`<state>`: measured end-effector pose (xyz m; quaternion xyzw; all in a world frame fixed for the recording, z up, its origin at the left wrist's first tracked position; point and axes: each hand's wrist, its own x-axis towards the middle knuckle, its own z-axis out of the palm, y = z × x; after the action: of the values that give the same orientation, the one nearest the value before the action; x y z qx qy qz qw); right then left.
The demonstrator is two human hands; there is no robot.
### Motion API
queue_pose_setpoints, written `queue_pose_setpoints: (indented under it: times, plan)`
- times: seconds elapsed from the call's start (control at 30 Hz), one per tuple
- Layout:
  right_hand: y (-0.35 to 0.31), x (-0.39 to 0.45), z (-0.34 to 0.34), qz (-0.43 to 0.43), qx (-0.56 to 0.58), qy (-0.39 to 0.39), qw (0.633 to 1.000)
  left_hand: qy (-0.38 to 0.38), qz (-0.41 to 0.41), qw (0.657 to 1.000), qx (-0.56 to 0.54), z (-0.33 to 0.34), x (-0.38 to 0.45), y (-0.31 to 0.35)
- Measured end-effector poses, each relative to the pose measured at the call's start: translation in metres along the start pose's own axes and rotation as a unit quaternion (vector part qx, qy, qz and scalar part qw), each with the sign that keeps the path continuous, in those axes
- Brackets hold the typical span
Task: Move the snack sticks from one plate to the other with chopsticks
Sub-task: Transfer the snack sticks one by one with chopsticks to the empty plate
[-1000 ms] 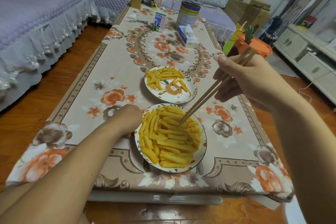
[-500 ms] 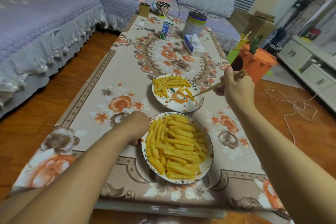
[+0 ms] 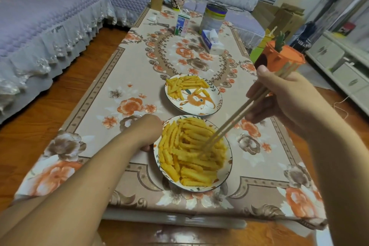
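- A low rectangular table covered with a beige floral tablecloth fills the view from a head-worn camera looking down.
- Near plate: a round white ceramic plate with a patterned rim sits close to the front edge, heaped with yellow crinkle-cut snack sticks.
- Far plate: a second round white plate with an orange painted figure lies just beyond the first, apart from it. A smaller pile of the same yellow sticks covers its far-left part.
- Right hand: raised above the table to the right of the plates, fingers curled around a pair of pale wooden chopsticks. The sticks slant down to the left, and their tips reach into the heap on the near plate (whether a snack is pinched between them cannot be told).
- Left hand: resting on the cloth, touching the near plate's left rim. Its fingers are curled under and mostly hidden, so what they grip cannot be told.
- Further back on the table: a small white and blue milk carton with a straw, a tall round metal tin, a blue and white tissue pack and a dark floral mug.
- A lilac quilted sofa with a lace skirt stands along the left side.
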<state>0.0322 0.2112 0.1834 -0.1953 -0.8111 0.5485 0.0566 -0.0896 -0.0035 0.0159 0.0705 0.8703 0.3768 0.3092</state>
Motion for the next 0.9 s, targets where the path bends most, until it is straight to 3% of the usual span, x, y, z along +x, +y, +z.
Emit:
queue_pose_setpoints:
  times: [0.23, 0.47, 0.63, 0.9]
  plan:
    - [0.008, -0.016, 0.005, -0.002, -0.05, -0.029, 0.998, 0.002, 0.001, 1.0, 0.0, 0.003, 0.002, -0.001]
    - [0.006, -0.009, -0.022, -0.033, -0.024, 0.049, 0.998, -0.005, 0.012, 0.999, 0.05, 0.002, 0.007, -0.003]
    - [0.01, -0.009, -0.019, -0.041, -0.091, -0.054, 0.994, -0.004, 0.007, 0.999, 0.038, 0.0, 0.01, -0.005]
    - [0.027, -0.004, -0.004, -0.044, -0.086, -0.09, 0.991, 0.003, -0.001, 1.0, 0.02, 0.001, 0.007, -0.003]
